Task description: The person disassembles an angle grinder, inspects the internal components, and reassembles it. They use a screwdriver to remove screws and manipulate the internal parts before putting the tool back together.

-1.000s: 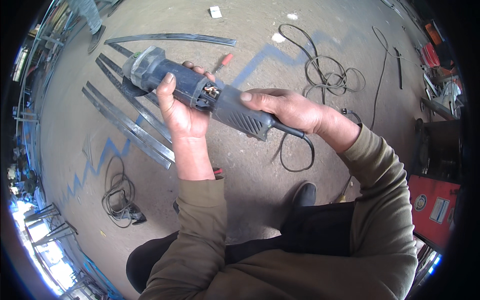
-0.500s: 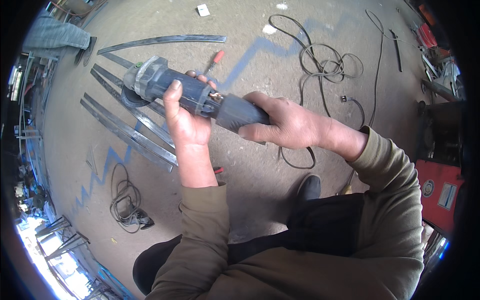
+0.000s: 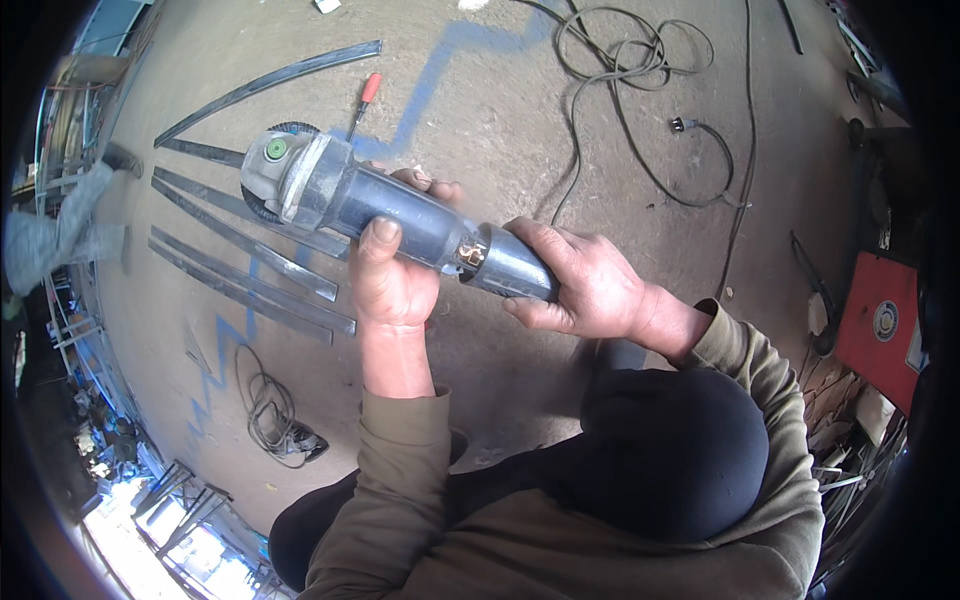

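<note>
The grinder (image 3: 415,215) has rolled green button (image 3: 275,149) up, nearer the wearer than the screwdriver (image 3: 369,90). Left hand (image 3: 395,285) grips its barrel, right hand (image 3: 598,285) its rear cover (image 3: 512,266); probably heavy, stiff, wiring (image 3: 471,250) fragile: hold casing.

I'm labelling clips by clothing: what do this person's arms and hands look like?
The left hand and right hand are bare, with no glove, ring or watch visible. The left sleeve and right sleeve are olive-brown, plain and creased, ending short of the wrists.
</note>
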